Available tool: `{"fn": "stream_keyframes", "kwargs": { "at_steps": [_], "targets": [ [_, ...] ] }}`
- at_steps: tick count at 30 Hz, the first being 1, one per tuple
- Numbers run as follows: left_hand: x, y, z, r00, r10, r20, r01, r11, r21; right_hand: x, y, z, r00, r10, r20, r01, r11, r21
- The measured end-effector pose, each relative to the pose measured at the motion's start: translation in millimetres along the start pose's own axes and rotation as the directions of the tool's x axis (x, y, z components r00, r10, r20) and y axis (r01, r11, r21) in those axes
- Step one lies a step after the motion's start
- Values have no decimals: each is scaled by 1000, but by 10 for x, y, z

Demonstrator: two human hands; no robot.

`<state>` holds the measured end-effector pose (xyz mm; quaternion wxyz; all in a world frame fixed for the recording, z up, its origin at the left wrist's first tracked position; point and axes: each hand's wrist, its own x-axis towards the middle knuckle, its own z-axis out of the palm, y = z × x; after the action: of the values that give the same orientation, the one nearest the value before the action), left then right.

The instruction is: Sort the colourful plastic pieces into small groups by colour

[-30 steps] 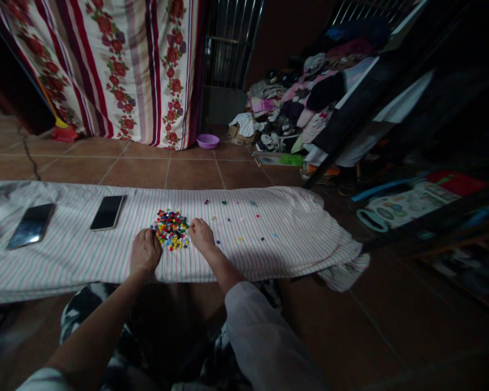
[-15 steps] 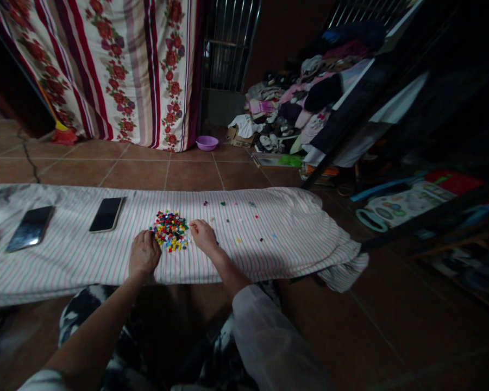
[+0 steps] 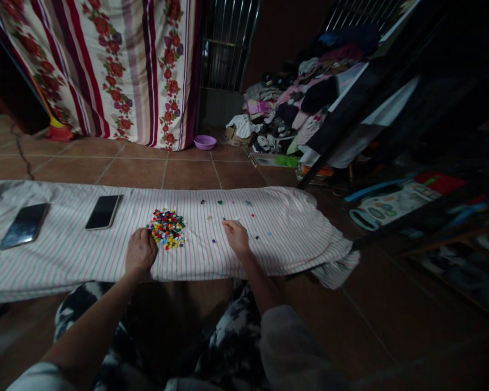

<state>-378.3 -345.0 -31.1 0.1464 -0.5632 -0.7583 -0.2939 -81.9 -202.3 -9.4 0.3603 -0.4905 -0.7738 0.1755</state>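
Currently: heap of small multicoloured plastic pieces [image 3: 167,228] on striped cloth [image 3: 287,231], bulk still massed — sparse loose pieces [image 3: 219,202] strewn to its right, well apart. Left hand [image 3: 139,252] just beside heap's left edge, fingers [image 3: 146,234] bunched together, any hold hidden. Right hand [image 3: 237,237] among loose pieces, fingertips [image 3: 227,223] drawn together, anything held too small to tell. Further left on cloth, black phone [image 3: 24,225], second phone [image 3: 102,212].

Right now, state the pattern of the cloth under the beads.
The cloth: pink-grey stripes on white, best in the head view.
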Motion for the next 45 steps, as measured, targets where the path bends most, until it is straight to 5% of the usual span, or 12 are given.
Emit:
{"fn": "stream_keyframes", "kwargs": {
  "at_steps": [11,45],
  "targets": [
    [9,0,-16,1000,-7,9,7,1000,-10,-362,372,-1,990,-106,-96,82,970,-228],
    [12,11,-34,1000,-20,24,21,999,-32,-447,309,-26,980,-179,-91,154,961,-229]
  ]
}}
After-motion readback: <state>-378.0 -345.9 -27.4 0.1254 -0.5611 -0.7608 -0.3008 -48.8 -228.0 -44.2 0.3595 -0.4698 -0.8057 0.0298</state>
